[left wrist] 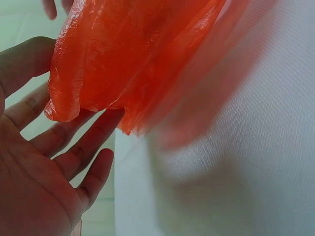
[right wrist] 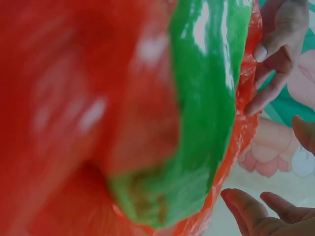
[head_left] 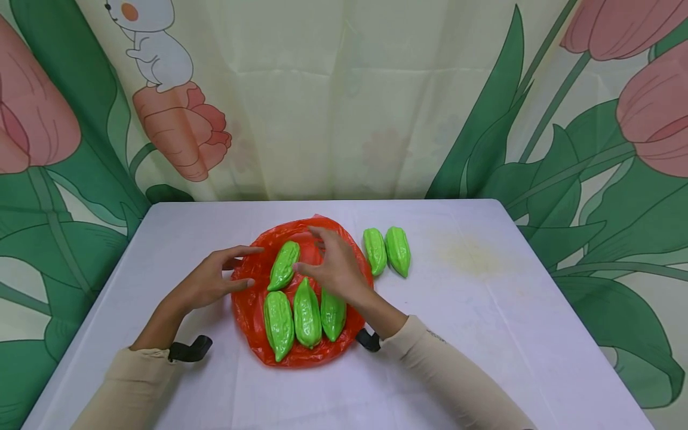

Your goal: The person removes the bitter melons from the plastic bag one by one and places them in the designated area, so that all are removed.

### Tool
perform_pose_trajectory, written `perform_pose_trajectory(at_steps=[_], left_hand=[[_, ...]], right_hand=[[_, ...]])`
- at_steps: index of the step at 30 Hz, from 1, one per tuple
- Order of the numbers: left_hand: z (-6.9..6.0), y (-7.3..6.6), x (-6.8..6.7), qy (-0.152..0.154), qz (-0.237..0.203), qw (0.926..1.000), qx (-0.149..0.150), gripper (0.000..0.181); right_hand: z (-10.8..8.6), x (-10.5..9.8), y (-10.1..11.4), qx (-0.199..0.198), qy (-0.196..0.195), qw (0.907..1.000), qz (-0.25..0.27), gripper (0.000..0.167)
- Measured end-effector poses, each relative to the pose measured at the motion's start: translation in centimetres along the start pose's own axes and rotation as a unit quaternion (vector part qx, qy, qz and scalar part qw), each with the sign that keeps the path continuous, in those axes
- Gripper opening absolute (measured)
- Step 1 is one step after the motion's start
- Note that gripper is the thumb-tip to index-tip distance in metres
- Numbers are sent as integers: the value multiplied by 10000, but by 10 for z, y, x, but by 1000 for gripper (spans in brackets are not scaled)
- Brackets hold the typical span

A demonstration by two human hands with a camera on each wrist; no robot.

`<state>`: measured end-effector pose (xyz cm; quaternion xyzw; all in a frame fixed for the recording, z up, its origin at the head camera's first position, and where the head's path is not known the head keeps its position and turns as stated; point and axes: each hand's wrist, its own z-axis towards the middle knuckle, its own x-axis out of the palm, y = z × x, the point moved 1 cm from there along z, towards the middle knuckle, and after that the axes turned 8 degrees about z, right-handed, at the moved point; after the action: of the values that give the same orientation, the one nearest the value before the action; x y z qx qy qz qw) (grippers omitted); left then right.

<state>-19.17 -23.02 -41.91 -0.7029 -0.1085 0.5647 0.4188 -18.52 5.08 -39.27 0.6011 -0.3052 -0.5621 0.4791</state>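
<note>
A round red plastic bag [head_left: 247, 334] lies spread on the table with several shiny green ridged fruits on it, one [head_left: 283, 266] at the upper left and a row below, including a middle one [head_left: 307, 313]. My left hand [head_left: 206, 280] is at the bag's left edge, fingers extended; in the left wrist view that hand [left wrist: 54, 152] touches the hanging red plastic [left wrist: 113, 59]. Over the bag's upper right part is my right hand [head_left: 338, 266], fingers spread and holding nothing visible, partly covering the bag. The right wrist view shows a green fruit [right wrist: 206, 113] close up.
Two more green fruits, one [head_left: 375, 251] and another [head_left: 398, 251], lie side by side just right of the bag. A white cloth covers the table [head_left: 484, 334]. Behind it hangs a curtain [head_left: 344, 119] printed with tulips, a rabbit and a carrot.
</note>
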Motion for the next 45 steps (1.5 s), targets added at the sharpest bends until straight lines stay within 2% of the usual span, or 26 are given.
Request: perform_pose_trajectory(at_steps=[14,20,30,45], left_hand=[[2,5,1,-9,51,10000,-51,65],[1,4,0,-2,71,10000,-9,65],[-1,2,-2,-5,-49,10000,1,64],[-5,4,-1,-62,-134,9999,-9,62]], right_hand=[[10,26,0,274,421,9970,-590,80],[16,33,-4,428,464,9945,-838,80],[22,46,-11,268,488,9918,-1150,82],[22,49,-15,456,491,9878,-1403,80]])
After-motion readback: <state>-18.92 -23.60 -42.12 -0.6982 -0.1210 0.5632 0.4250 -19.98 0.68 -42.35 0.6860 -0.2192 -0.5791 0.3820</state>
